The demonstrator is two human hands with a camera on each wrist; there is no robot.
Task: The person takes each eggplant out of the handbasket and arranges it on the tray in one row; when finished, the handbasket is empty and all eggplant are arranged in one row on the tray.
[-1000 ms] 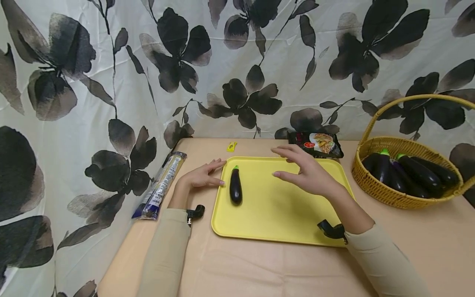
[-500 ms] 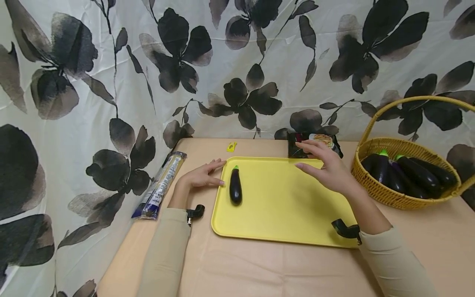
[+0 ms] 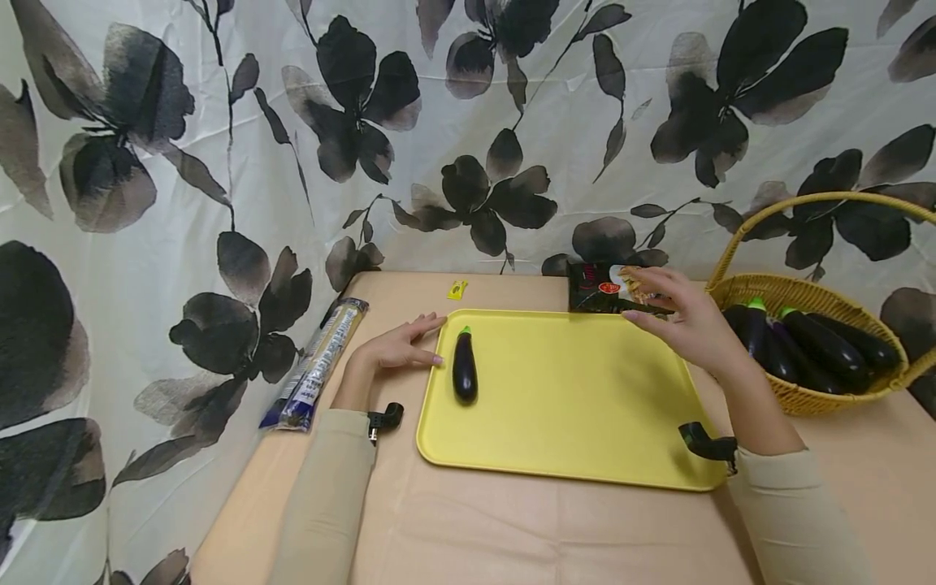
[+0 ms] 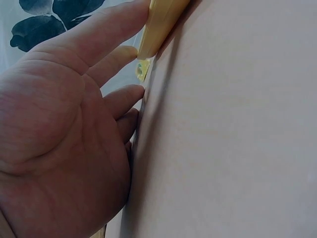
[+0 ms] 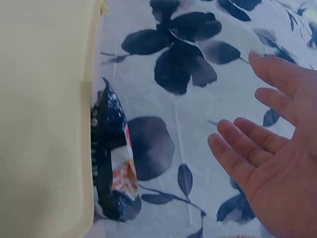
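A dark purple eggplant [image 3: 464,370] with a green tip lies near the left end of the yellow tray [image 3: 570,406]. My left hand [image 3: 395,344] touches the tray's left rim, thumb and fingertips at its edge; in the left wrist view the palm faces the camera and the tray's corner [image 4: 161,29] meets the fingers. My right hand [image 3: 691,321] hovers over the tray's far right corner with fingers spread and holds nothing. In the right wrist view that hand [image 5: 285,153] shows fingers apart. From the head it partly covers the black food packet [image 3: 594,291].
At the right stands a wicker basket [image 3: 797,402] with a tall handle, holding several eggplants [image 3: 829,345]. A long blue-and-clear package [image 3: 316,366] lies on the left. A small yellow wrapped item [image 3: 457,289] sits behind the tray. Floral cloth [image 3: 570,154] hangs behind the table.
My right hand has moved to the right across the tray, from its middle toward the basket. My left hand and the eggplant on the tray stay put.
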